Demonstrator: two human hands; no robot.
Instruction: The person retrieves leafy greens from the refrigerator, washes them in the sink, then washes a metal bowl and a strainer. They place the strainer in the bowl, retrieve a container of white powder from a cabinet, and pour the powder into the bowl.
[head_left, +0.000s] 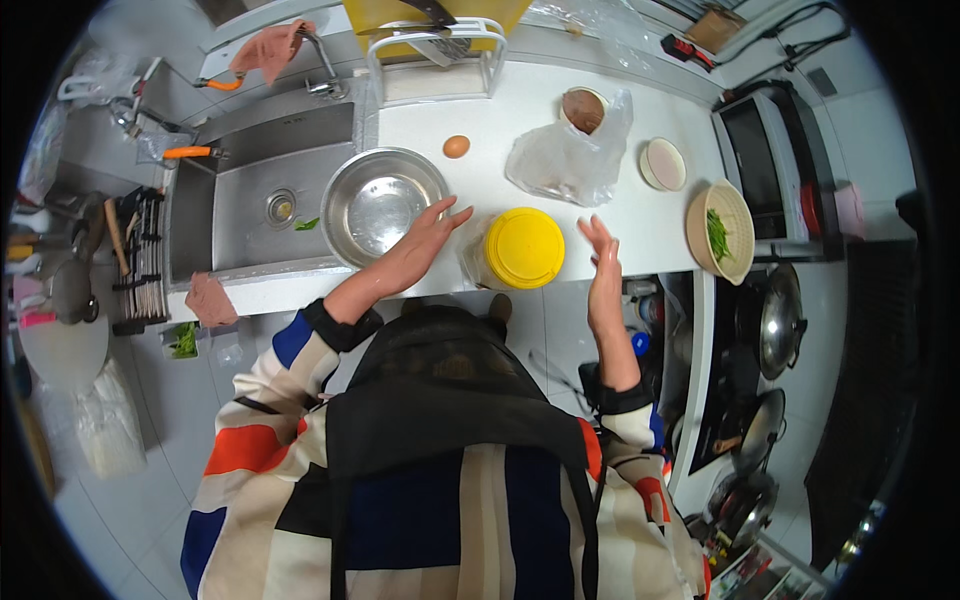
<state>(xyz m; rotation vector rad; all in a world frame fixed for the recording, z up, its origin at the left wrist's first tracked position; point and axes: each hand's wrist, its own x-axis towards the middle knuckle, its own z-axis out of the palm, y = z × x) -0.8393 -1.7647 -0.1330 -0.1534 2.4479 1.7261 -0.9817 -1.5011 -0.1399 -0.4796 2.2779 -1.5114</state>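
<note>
A clear plastic jar with a yellow lid (524, 248) stands near the front edge of the white counter, lid on. To its left my left hand (420, 244) holds nothing, fingers apart, in front of the right rim of a stainless steel basin (375, 202). My right hand (604, 262) is raised to the right of the jar, empty, a gap between it and the lid. Behind the basin lies a brown egg (456, 146). Beyond the jar rests a translucent plastic bag (566, 165), its contents hard to make out.
At left is a steel sink (255, 240) with a faucet (326, 82). Two bowls, one brownish inside (584, 110) and one pale (663, 164), stand behind and beside the bag. A basket (739, 232) of cut greens sits at the counter's right corner, near a cooktop with a lidded pan (780, 321).
</note>
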